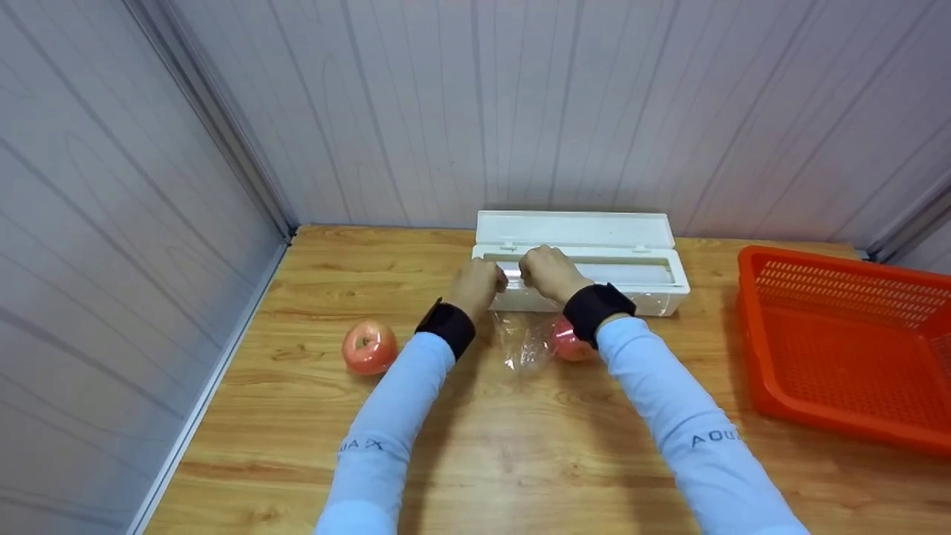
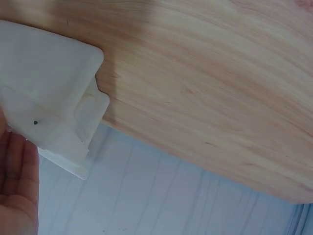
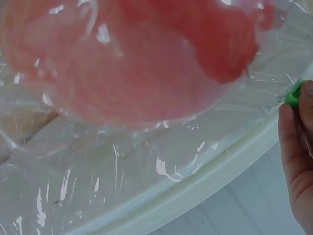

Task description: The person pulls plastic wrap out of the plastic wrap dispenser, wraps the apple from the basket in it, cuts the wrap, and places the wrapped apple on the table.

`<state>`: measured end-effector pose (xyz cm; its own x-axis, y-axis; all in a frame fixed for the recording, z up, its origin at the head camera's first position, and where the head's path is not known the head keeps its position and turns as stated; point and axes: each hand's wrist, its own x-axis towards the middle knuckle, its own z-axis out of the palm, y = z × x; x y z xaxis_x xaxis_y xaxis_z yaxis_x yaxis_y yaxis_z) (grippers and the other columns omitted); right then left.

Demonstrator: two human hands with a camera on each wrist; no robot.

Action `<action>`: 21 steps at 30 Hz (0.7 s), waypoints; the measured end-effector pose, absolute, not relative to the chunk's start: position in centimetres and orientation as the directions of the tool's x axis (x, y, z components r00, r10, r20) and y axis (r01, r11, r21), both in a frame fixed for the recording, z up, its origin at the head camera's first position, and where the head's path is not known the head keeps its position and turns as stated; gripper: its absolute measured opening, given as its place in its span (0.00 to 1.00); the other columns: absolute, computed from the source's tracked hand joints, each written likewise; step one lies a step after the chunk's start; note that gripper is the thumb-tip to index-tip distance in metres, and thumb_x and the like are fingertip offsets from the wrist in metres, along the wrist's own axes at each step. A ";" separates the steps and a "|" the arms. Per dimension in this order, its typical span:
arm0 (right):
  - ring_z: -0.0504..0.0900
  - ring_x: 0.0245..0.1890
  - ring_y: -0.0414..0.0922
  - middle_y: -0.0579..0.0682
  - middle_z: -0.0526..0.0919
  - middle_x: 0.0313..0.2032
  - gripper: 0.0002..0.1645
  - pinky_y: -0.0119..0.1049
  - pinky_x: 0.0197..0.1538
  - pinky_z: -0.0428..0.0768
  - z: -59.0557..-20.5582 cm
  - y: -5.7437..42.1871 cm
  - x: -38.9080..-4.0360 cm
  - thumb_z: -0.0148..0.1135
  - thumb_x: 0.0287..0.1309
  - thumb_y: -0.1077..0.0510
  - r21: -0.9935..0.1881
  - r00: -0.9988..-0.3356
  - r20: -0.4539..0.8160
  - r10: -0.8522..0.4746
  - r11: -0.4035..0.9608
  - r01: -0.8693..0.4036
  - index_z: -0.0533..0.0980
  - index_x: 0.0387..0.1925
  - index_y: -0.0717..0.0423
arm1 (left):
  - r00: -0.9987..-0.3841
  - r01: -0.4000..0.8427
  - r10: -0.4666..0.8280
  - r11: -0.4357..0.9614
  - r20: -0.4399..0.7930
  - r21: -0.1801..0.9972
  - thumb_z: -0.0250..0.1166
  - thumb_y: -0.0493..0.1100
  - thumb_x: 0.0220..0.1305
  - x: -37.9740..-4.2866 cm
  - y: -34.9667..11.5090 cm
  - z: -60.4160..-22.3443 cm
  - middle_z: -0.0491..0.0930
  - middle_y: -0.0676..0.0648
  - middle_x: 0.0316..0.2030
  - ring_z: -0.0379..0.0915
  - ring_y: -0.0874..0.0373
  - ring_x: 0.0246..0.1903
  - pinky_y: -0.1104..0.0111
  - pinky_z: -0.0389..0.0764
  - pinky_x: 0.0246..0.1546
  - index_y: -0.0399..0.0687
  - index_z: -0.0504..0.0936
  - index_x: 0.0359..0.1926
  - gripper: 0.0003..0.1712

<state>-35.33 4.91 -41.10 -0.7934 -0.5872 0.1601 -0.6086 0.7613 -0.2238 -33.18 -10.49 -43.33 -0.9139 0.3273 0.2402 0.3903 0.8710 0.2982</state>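
Observation:
A white plastic wrap dispenser box (image 1: 594, 299) stands at the back of the table with its lid raised and a roll of wrap (image 1: 624, 273) inside. Clear plastic wrap (image 1: 524, 343) comes out over its front edge and lies over a red apple (image 3: 122, 73), partly hidden by the right forearm in the head view. My left hand (image 1: 475, 286) pinches the wrap at the box's left end, fingers (image 2: 22, 166) bent at its edge. With thumb and fingers my right hand (image 1: 551, 272) pinches a small green slider (image 3: 293, 95) on the box's rim.
Another apple (image 1: 369, 347) sits on the wooden table (image 1: 297, 416) left of the left forearm. An orange-red plastic basket (image 1: 765, 364) stands at the right. Grey panel walls (image 1: 416, 111) close off the back and left side.

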 end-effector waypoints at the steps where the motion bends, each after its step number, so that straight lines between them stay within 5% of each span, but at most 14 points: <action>1: 0.81 0.29 0.54 0.57 0.83 0.26 0.06 0.43 0.33 0.79 -41.1 4.9 -35.3 0.60 0.38 0.73 -0.227 -0.795 0.163 -0.585 0.762 -0.607 0.80 0.20 0.64 | -0.918 0.380 0.315 0.874 0.242 0.303 0.63 0.32 0.49 -33.1 -10.4 -43.3 0.84 0.46 0.30 0.79 0.53 0.32 0.67 0.80 0.34 0.45 0.87 0.27 0.08; 21: 0.80 0.29 0.53 0.56 0.82 0.24 0.06 0.44 0.34 0.78 -41.2 7.1 -35.2 0.59 0.41 0.73 -0.295 -0.839 0.130 -0.529 0.787 -0.542 0.79 0.20 0.62 | -0.941 0.316 0.249 0.888 0.230 0.334 0.62 0.33 0.48 -33.1 -10.2 -43.4 0.84 0.48 0.28 0.78 0.53 0.32 0.64 0.80 0.35 0.47 0.87 0.25 0.08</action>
